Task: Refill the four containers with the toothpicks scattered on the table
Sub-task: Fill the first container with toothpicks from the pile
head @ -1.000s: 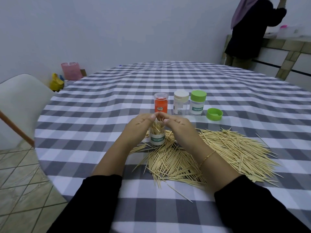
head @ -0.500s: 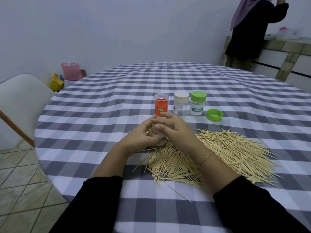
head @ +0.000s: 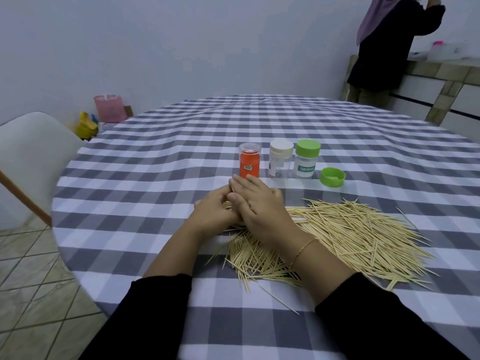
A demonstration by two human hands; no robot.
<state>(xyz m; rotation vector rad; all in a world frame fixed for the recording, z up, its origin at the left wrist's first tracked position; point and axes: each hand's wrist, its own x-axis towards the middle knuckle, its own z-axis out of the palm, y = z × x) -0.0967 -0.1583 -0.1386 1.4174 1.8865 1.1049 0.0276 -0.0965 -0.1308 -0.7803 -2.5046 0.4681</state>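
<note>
My hands have closed in: my right hand (head: 262,206) now lies flat over the jar, hiding it, my left hand (head: 215,213) cupped round its side. Toothpicks (head: 345,237) spread toward 3 o'clock; three jars (head: 279,162) and a green lid (head: 332,177) stand at 12, with bare tablecloth (head: 161,162) beyond.

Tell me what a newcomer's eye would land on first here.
First, the big heap of toothpicks spread over the checked tablecloth, right of the left hand and right hand pressed together. Behind them stand an orange container, a white-capped one and a green-capped one, beside a loose green lid.
</note>
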